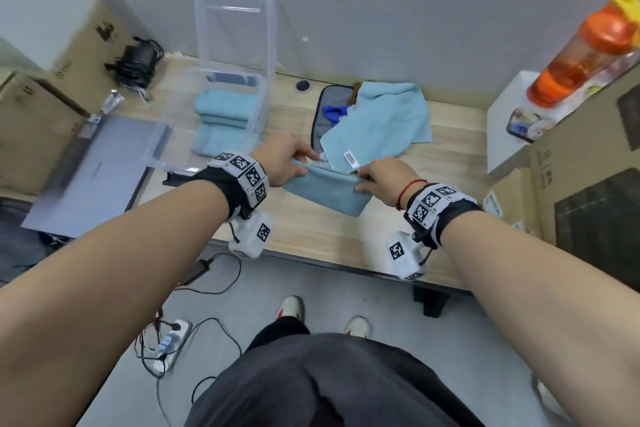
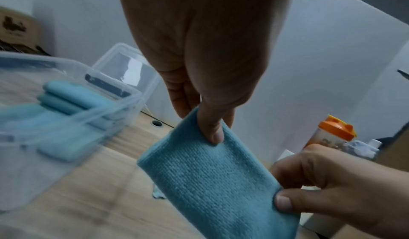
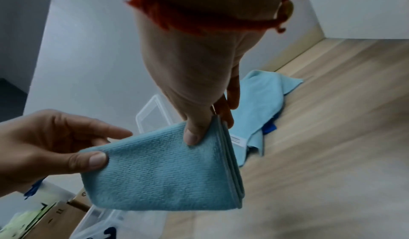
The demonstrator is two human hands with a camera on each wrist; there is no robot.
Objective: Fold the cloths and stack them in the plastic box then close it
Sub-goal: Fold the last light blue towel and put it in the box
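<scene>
cloth: folded cloth mid-frame, held above tabletop
left hand: pinches its left corner
right hand: pinches its right corner
head-only: box upper left, lid up, folded cloths inside
right-wrist-only: cloth's layered edges

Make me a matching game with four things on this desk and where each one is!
Things:
1. folded cloth
2. plastic box
3. unfolded cloth
4. orange bottle

Places:
A. on the white shelf at the right
B. held between both hands
C. lying loose on the desk near the wall
D. open on the desk, with folded cloths inside

Pairs: 1-B, 2-D, 3-C, 4-A
</scene>
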